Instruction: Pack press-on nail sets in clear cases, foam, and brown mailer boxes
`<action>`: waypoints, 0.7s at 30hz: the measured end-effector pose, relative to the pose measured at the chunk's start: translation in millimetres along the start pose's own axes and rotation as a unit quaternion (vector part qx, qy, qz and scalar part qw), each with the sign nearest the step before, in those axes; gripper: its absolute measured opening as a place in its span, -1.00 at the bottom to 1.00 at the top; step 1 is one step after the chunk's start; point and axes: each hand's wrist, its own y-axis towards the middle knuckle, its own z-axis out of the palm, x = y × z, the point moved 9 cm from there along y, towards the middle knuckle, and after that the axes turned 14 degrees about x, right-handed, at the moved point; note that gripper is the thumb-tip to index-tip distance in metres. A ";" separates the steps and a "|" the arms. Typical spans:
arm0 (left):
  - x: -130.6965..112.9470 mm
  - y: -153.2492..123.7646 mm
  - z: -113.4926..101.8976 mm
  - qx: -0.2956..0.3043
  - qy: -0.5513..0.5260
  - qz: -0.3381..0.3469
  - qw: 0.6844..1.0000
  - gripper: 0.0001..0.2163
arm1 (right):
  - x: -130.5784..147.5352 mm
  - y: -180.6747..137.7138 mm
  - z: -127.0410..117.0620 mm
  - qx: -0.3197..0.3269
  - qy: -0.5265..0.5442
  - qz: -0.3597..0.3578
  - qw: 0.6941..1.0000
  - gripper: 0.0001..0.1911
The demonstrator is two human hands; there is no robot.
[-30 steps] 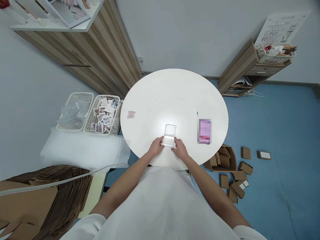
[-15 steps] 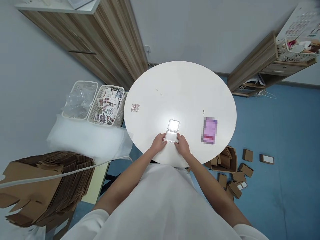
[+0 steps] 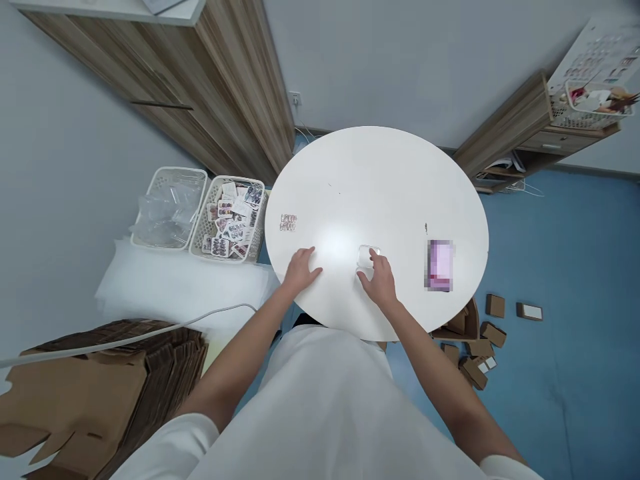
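My right hand [image 3: 381, 283] is over a small clear plastic case [image 3: 364, 256] on the white round table [image 3: 380, 177]. Its index finger lies across the case's right side, with the thumb spread out by the near edge. Part of the case is hidden under the hand, so I cannot tell whether its lid is up. To the left, my left hand [image 3: 299, 272] hangs open and empty over the table, thumb and fingers apart. A small set of press-on nails [image 3: 288, 223] lies beyond it, near the table's left edge.
A blurred-out purple thing [image 3: 440, 265] lies at the table's right. Left of the table stand a basket of nail cards [image 3: 197, 230] and a basket of clear plastic bags [image 3: 170, 207], above stacked flat cardboard [image 3: 90, 393]. Small brown boxes [image 3: 495, 306] litter the floor at right.
My left hand has let go of the clear case and moved left, opening. My right hand has shifted onto the case, which was lying open with both halves showing. The view has shifted slightly.
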 end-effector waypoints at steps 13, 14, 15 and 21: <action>95.5 66.5 -108.2 0.030 0.180 -0.091 0.979 -0.58 | 96.7 158.0 106.7 0.156 -0.011 0.015 0.988 -0.44; 98.5 71.5 -108.9 0.035 0.184 -0.093 0.978 -0.57 | 100.2 166.6 110.8 0.154 -0.018 0.015 0.988 -0.42; 100.9 75.9 -109.0 0.039 0.187 -0.092 0.977 -0.55 | 103.3 174.1 114.7 0.151 -0.026 0.016 0.988 -0.40; 108.5 90.9 -104.8 0.075 0.187 -0.079 0.976 -0.54 | 111.2 198.8 129.0 0.140 -0.066 0.032 0.987 -0.36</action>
